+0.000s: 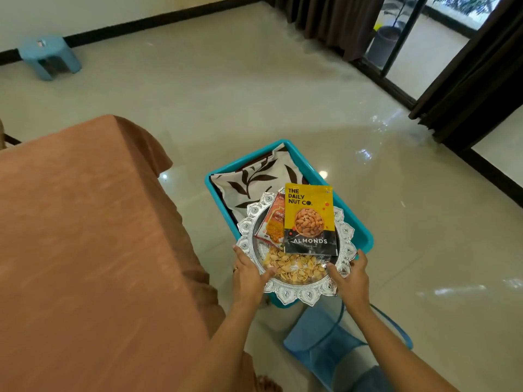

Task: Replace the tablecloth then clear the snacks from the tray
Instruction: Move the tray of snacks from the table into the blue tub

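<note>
A round silver tray [346, 236] with a scalloped rim is held over a teal tub [365, 236] on the floor. My left hand [249, 274] grips its near left rim and my right hand [352, 277] grips its near right rim, thumbs over the edge. On the tray lie a yellow almonds packet [308, 219], an orange snack packet [273, 222] partly under it, and a clear bag of pistachio shells [294, 268]. A leaf-patterned cloth [254, 179] lies folded in the tub. An orange-brown tablecloth [85, 236] covers the table at left.
A blue mesh bag [325, 340] stands on the floor just below the tray. A small blue stool [48, 56] sits by the far wall. Dark curtains [467, 80] and a glass door line the right side. Glossy tiled floor [254, 94] stretches beyond.
</note>
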